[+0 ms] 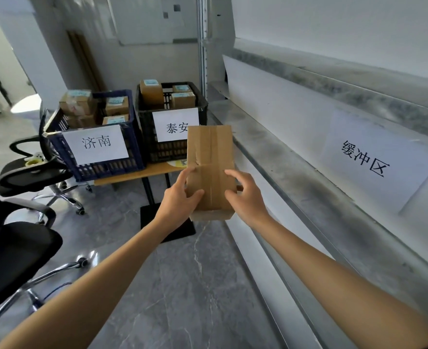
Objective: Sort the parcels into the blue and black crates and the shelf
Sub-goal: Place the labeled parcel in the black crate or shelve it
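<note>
Held in mid-air above open floor [182, 285], the parcel [210, 157] has its right edge close to the shelf [296, 177] lip. My left hand [180, 197] and right hand [245, 195] grip its near end, fingers [233, 175] curled round both sides. Beyond it, the black crate [146, 137] and blue crate [136, 157] stand side by side on the bench [157, 170].

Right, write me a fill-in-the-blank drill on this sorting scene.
1. The left hand and right hand grip one taped ____.
2. The blue crate is labelled ____.
3. The black crate stands on the blue crate's ____ side.
4. The sign reading 缓冲区 is on the ____.
Missing words: parcel; 济南; right; shelf.
</note>
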